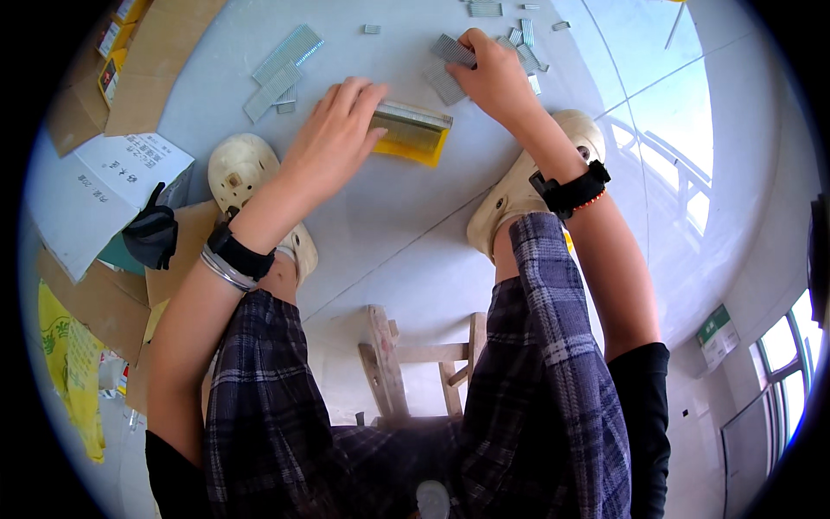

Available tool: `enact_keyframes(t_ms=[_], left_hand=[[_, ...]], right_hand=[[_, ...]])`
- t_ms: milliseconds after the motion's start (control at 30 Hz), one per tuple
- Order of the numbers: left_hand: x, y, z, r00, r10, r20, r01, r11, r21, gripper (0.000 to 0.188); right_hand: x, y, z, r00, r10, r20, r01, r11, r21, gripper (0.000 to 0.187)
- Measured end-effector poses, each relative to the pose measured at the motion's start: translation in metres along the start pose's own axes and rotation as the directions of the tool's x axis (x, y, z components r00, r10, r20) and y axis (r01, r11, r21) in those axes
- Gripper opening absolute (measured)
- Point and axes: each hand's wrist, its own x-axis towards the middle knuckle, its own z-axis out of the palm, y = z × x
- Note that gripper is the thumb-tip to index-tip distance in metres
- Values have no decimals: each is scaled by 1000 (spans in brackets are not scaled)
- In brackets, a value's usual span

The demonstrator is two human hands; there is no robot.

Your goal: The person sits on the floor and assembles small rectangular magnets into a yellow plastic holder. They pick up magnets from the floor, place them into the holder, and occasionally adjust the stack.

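My left hand [335,130] grips the left end of a small yellow box [410,149] on the floor, thumb on the near side and fingers on the far side. Grey metal strips show along the box's open top. Pinched in my right hand [497,80] is a grey strip of staples [451,50], held just beyond the box. Under it on the floor lies another staple strip [444,84], partly covered. More staple strips [524,54] are scattered to the right of that hand. To the left, several longer staple strips [281,73] lie overlapped.
My feet in cream clogs [244,173] flank the box. At left stand an opened cardboard box [164,65] with yellow packs inside, a white carton [130,177] and a yellow bag [71,363]. Below me is a wooden stool [386,368]. Windows reflect on the tiled floor [398,251].
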Motion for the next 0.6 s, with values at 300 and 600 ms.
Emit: enact_keyframes(t_ms=[300,600], left_hand=[[-3,2,12,940,337,-46,-295,875,384,29],[-8,1,22,962,270,-38,-251,933,257,35]], right_hand=[[-2,4,4,998,-57,-33,56,998,-26,34],[-5,3,4,997,-65,-48,61,996,-67,33]])
